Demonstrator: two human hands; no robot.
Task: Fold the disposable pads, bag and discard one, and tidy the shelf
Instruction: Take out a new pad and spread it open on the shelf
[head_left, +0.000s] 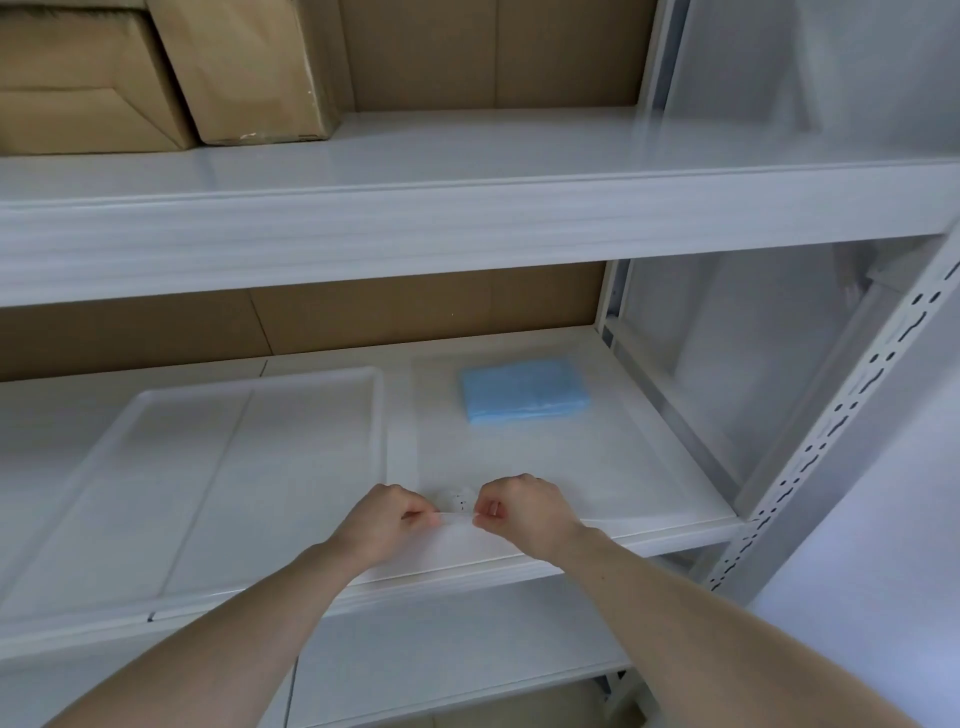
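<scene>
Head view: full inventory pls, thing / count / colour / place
folded pad: 1, light blue, inside the clear bag, towards the back right of the middle shelf
clear bag: 1, transparent, flat on the middle shelf, right of the tray, near edge pinched by both hands
tray: 1, translucent white, left part of the middle shelf
cardboard boxes: 2 visible, brown, upper shelf, left
shelving unit: 1, white metal, slotted upright on the right
cardboard backing: brown, behind the shelves
left hand: 1, fingers pinching the bag's near edge
right hand: 1, fingers pinching the same edge, close beside the left
</scene>
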